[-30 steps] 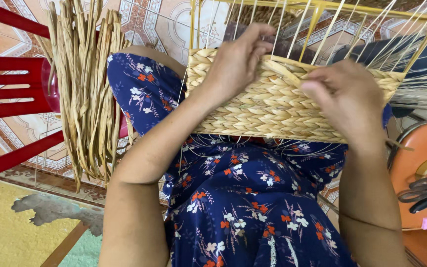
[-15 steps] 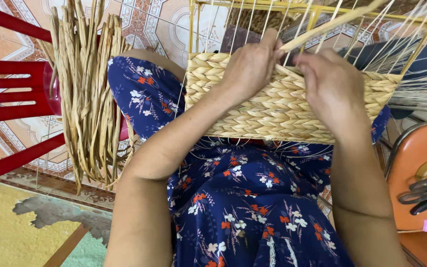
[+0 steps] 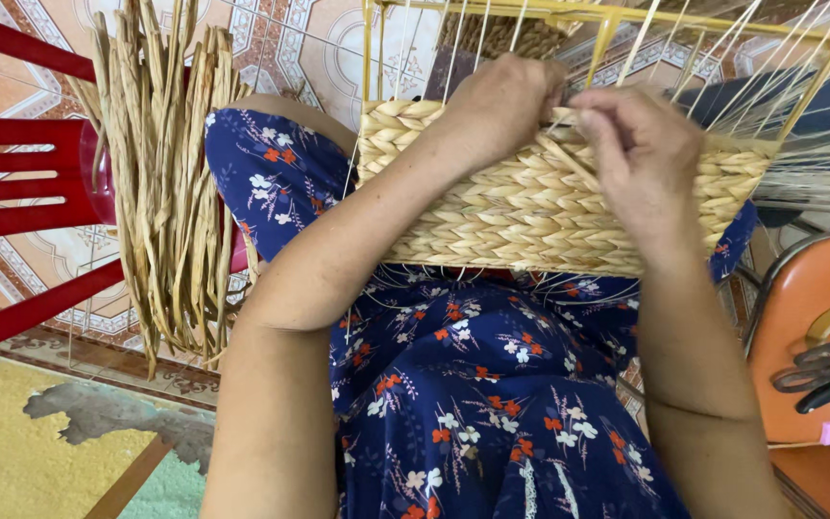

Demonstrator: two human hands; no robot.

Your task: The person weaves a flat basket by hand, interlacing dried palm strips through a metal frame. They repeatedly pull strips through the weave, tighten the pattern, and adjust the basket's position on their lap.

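Your right hand point(image 3: 641, 159) pinches a tan flat straw strand point(image 3: 566, 160) running toward 10 o'clock; your left hand point(image 3: 497, 106), nearer its tip, presses closed on the half-woven straw basket point(image 3: 492, 207) rim.

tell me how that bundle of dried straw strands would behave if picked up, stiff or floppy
Probably floppy: the bundle of dried straw strands droops over the red chair, ends hanging. Likely light, being thin and dry. Loose strands might slip apart, since no tie shows.
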